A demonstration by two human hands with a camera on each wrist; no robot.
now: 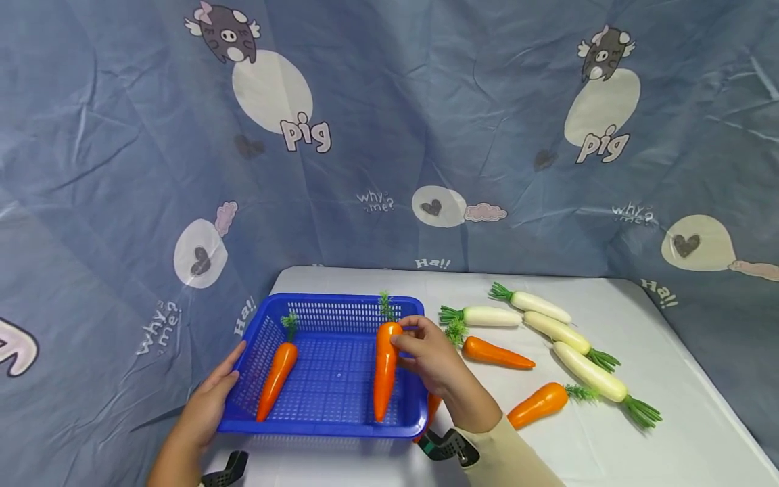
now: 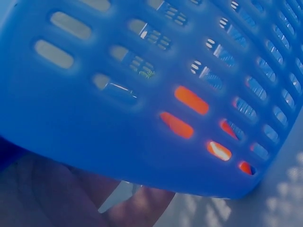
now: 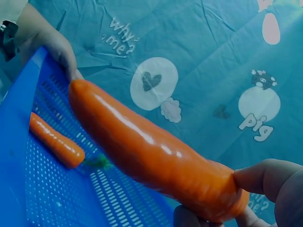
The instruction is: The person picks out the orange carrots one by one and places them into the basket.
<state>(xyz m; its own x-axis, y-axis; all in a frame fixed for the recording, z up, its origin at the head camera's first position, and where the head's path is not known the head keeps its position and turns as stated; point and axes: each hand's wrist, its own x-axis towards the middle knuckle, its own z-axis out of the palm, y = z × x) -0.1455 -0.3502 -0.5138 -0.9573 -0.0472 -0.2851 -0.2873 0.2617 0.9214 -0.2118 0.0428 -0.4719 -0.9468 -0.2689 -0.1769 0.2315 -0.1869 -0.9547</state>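
Note:
A blue plastic basket [image 1: 322,429] with slotted walls sits on the white table. My left hand [image 1: 209,399] grips its left rim; the left wrist view shows fingers [image 2: 142,203] at the rim's edge, partly hidden by the wall. Along the left side inside lies one orange carrot [image 1: 278,379] with a green top. My right hand [image 1: 429,352] pinches another carrot [image 1: 385,372] near its leafy end, over the right part of the basket. In the right wrist view, thumb and fingers hold the thick end of that held carrot [image 3: 156,146].
Right of the basket lie two carrots [image 1: 496,353] [image 1: 540,404] and several white radishes [image 1: 493,316] with green stems. Another carrot [image 1: 433,406] shows partly between the basket and my right forearm. A blue patterned cloth [image 1: 377,135] hangs behind the table [image 1: 663,352].

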